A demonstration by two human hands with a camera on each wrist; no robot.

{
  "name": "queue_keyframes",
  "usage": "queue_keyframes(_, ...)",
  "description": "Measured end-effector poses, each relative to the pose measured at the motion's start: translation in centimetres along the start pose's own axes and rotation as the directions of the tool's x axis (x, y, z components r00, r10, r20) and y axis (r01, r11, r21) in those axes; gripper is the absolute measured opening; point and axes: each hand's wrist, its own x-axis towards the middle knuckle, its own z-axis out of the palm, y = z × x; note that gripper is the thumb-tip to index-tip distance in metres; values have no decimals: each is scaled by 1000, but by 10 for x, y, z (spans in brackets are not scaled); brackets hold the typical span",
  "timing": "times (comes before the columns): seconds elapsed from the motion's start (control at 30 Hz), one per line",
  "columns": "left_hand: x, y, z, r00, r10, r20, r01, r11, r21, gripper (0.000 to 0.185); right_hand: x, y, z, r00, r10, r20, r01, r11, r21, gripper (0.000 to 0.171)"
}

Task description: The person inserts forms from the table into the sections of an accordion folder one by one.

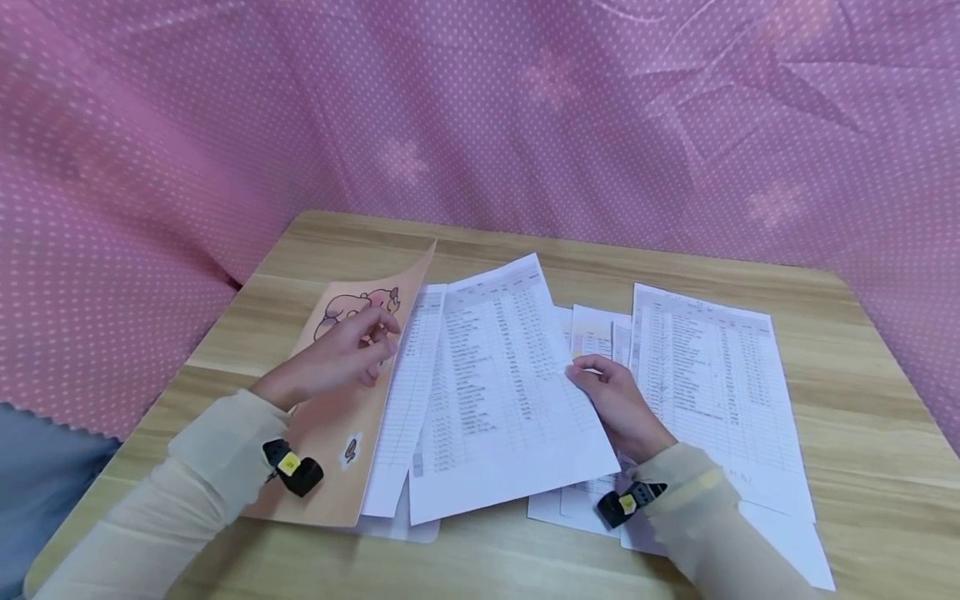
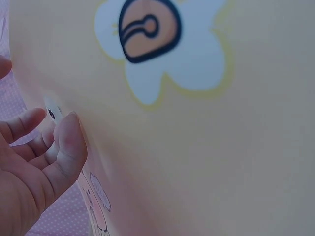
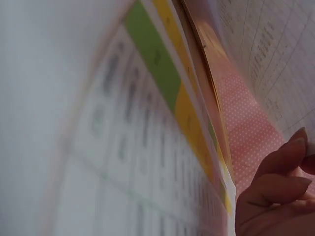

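A peach cover with cartoon prints stands tilted up on the left, its far corner raised. My left hand is against its printed side, fingers loosely bent just short of the free edge. The left wrist view shows that hand beside the curved cover. My right hand pinches the right edge of a printed table sheet between thumb and fingers. This sheet slants over another lined sheet partly under the cover. In the right wrist view, the fingers hold the sheet at the right.
Another printed sheet lies to the right on the wooden table, overlapping more papers beneath my right hand. Green and yellow bands mark a close, blurred sheet. A pink dotted cloth hangs behind the table.
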Motion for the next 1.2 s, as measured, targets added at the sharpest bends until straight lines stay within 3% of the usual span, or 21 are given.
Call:
queue_keyframes(0.3,0,-1,0,1000,5,2,-5,1000,2,31,3,1,12,1000,7,-5,-7,1000,-5,22)
queue_keyframes(0.97,1,-3,-2,1000,0,-4,0,1000,6,28,6,1,46,998,62,-1,-62,989,-137,26)
queue_keyframes(1.2,2,-3,-2,1000,2,-4,-2,1000,-6,29,6,3,57,997,75,32,-71,990,-125,26)
